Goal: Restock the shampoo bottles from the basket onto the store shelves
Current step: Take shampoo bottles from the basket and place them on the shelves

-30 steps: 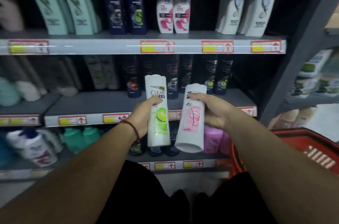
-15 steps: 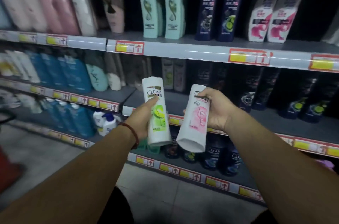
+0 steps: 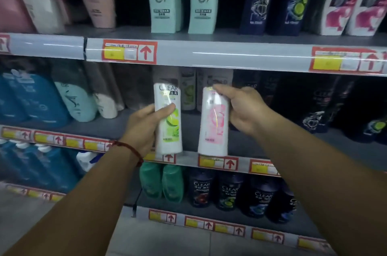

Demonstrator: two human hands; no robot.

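Observation:
My left hand (image 3: 144, 128) grips a white shampoo bottle with a green label (image 3: 168, 121), held upright. My right hand (image 3: 243, 109) grips a white shampoo bottle with a pink label (image 3: 213, 126), also upright. Both bottles hang side by side just above the front edge of the middle shelf (image 3: 240, 144). Deep on that shelf, right behind them, stand similar white bottles (image 3: 188, 90) in shadow. The basket is out of view.
The upper shelf (image 3: 230, 54) carries mint, dark blue and white-pink bottles. Blue and mint bottles (image 3: 41, 98) fill the middle shelf's left, dark bottles (image 3: 314, 109) its right. Green and dark bottles (image 3: 209, 188) stand on the lower shelf. Floor tiles lie below.
The view swung left and closer to the shelves, and the red basket dropped out of sight. Both hands carried their bottles forward and up to the middle shelf's front edge.

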